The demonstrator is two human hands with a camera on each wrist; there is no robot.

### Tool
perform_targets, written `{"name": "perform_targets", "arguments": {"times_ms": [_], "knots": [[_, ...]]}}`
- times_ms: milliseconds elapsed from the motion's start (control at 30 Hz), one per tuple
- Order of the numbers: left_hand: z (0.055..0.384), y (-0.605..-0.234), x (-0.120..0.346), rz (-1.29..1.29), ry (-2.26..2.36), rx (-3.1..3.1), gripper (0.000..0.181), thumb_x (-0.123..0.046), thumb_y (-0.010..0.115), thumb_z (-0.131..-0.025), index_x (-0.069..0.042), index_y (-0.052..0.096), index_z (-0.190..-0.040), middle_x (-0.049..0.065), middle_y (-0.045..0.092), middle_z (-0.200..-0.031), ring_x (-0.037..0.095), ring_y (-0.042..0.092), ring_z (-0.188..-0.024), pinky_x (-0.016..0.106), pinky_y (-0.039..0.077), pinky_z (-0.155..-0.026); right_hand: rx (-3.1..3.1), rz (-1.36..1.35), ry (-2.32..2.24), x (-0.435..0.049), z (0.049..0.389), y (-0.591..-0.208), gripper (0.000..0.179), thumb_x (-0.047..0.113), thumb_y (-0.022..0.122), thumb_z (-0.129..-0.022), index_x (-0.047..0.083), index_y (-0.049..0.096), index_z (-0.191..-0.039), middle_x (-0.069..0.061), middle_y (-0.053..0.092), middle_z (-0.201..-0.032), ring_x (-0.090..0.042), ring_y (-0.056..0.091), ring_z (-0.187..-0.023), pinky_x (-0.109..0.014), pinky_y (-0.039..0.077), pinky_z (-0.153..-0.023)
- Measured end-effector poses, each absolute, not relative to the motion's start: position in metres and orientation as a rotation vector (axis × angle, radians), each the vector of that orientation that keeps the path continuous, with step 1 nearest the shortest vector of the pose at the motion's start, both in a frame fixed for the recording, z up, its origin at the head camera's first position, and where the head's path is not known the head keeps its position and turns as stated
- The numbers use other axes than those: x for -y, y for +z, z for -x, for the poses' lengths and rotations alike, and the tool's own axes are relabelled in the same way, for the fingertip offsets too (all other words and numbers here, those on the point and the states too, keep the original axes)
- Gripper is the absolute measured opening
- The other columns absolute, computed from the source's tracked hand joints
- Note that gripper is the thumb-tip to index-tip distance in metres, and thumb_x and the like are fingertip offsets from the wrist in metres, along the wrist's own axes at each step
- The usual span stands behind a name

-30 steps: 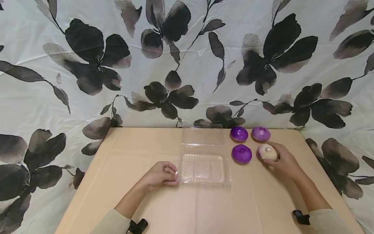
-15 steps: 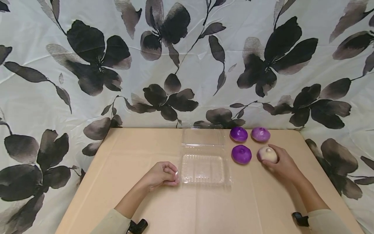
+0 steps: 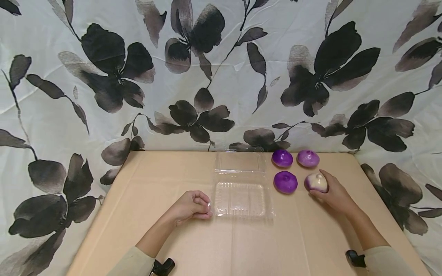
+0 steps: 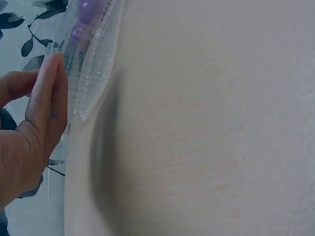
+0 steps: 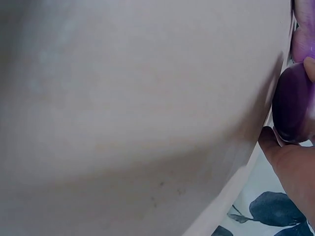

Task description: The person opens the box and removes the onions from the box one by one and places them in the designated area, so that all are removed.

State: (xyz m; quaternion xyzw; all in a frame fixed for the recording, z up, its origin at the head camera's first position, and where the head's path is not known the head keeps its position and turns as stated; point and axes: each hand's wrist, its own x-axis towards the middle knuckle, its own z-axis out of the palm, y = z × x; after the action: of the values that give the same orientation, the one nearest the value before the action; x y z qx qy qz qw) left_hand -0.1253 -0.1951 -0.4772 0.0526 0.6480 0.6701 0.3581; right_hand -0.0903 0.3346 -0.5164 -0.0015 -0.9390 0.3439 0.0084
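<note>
My right hand [image 3: 336, 194] grips a purple onion with a pale end [image 3: 316, 183] at the right of the table. In the right wrist view the same onion [image 5: 291, 105] shows its dark purple side, with a thumb and finger around it. At the left edge of an opened clear plastic clamshell container [image 3: 240, 214], my left hand [image 3: 191, 208] pinches the rim between thumb and fingers. The left wrist view shows the fingertips on the rim of that clear container [image 4: 93, 73]. Its lid [image 3: 239, 161] lies folded back toward the wall.
Three more purple onions stand right of the container: one near the front [image 3: 285, 182], one behind it [image 3: 282, 158] and a paler one [image 3: 308, 158] at the back. A floral cloth [image 3: 255, 73] hangs behind the tan table [image 3: 165, 168].
The right hand has turned the pale-ended onion slightly, so more of its purple side faces up. The left hand stays at the container's edge. The head view has shifted a little.
</note>
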Motion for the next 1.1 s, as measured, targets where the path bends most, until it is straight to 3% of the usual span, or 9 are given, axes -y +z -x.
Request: {"name": "perform_targets", "arguments": {"times_ms": [600,800,900,1000,1100], "knots": [[0.125,-0.476,0.196,-0.142,1.722,-1.648,0.032,0.011,0.067,-0.091,0.014,0.050,-0.118,0.010,0.071,-0.087,0.027,0.077,-0.085,0.039,0.069,-0.081,2.935,0.000,1.105,-0.335,0.088,-0.511,0.099,0.024,0.081,-0.090,-0.016,0.018,-0.155,-0.046,0.034,-0.146,-0.059,0.041,-0.129,-0.072,0.043,-0.104],[0.126,-0.474,0.200,-0.154,1.708,-1.644,0.038,0.007,0.069,-0.092,0.014,0.048,-0.122,0.009,0.072,-0.092,0.031,0.077,-0.091,0.044,0.068,-0.085,2.916,0.005,1.107,-0.338,0.084,-0.503,0.094,0.023,0.080,-0.092,-0.016,0.021,-0.154,-0.044,0.037,-0.145,-0.056,0.046,-0.127,-0.056,0.052,-0.098],[0.127,-0.473,0.203,-0.152,1.707,-1.664,0.041,0.004,0.070,-0.093,0.015,0.047,-0.125,0.009,0.072,-0.095,0.032,0.076,-0.094,0.047,0.067,-0.088,2.911,0.026,1.150,-0.338,0.084,-0.496,0.095,0.024,0.080,-0.093,-0.015,0.020,-0.155,-0.044,0.035,-0.148,-0.059,0.045,-0.128,-0.061,0.053,-0.100],[0.129,-0.470,0.206,-0.147,1.703,-1.704,0.045,0.002,0.071,-0.093,0.016,0.045,-0.128,0.010,0.071,-0.100,0.028,0.076,-0.094,0.050,0.065,-0.092,2.892,0.030,1.192,-0.340,0.083,-0.487,0.096,0.024,0.079,-0.093,-0.014,0.018,-0.156,-0.045,0.031,-0.150,-0.064,0.039,-0.130,-0.076,0.042,-0.106],[0.132,-0.466,0.209,-0.152,1.704,-1.774,0.048,0.000,0.072,-0.093,0.016,0.046,-0.129,0.016,0.068,-0.110,0.025,0.074,-0.097,0.054,0.063,-0.095,2.866,0.002,1.192,-0.341,0.084,-0.476,0.095,0.023,0.078,-0.094,-0.012,0.017,-0.157,-0.045,0.029,-0.152,-0.065,0.035,-0.133,-0.081,0.036,-0.107]]}}
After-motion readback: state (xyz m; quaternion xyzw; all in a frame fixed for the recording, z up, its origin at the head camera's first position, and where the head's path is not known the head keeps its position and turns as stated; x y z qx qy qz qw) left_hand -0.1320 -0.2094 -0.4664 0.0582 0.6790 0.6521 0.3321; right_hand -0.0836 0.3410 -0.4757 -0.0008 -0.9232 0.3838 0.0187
